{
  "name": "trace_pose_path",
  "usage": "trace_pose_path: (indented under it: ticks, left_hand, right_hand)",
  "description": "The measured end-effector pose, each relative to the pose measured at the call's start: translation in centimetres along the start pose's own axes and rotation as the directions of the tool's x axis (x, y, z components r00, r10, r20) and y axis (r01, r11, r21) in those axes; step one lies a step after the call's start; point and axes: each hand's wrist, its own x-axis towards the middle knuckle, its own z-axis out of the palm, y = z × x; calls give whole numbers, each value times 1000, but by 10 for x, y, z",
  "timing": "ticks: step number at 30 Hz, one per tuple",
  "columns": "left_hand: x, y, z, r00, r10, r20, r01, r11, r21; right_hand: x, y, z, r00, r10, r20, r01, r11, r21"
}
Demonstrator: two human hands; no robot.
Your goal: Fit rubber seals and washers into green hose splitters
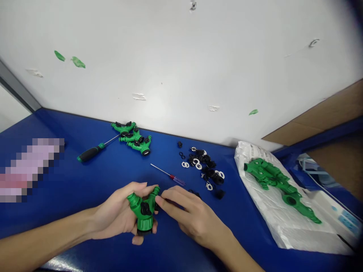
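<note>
My left hand is shut on a green plastic Y hose connector, which has a black valve knob on its front and its two arms pointing up. My right hand is beside it, with its fingertips at the connector's right arm. I cannot tell whether those fingers pinch a small part. A small black fitting lies on the table just past the right hand's knuckles. A thin red-handled screwdriver lies farther off, beyond both hands.
On the blue table, a black-and-green screwdriver lies near several green connectors. Black and white small fittings are scattered to the right. A white plastic bag holds green connectors. A white wall stands behind.
</note>
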Motion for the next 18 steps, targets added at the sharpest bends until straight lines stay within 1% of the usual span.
trace_pose_path:
  ticks: [3,8,10,13,15,18]
  left_hand:
    - [2,1,-3,997,-70,15,70,995,-64]
    - [2,3,-4,995,-101,-1,100,983,-157]
    - [1,3,-2,996,-93,-13,89,980,-180]
    - [1,1,0,997,-82,-5,80,979,-188]
    - [0,0,1,997,-82,10,82,980,-182]
    - [1,0,1,997,-80,10,81,981,-175]
  right_hand:
    - [2,-2,-1,999,-16,32,17,1000,-25]
    - [0,-4,6,1000,-13,-13,13,999,-40]
    - [-2,-3,8,999,28,-38,-27,1000,6]
    - [-5,-2,11,993,87,-77,-76,988,133]
    - [-7,0,14,991,85,-106,-63,978,196]
    - [-7,0,15,989,62,-138,-28,972,235]
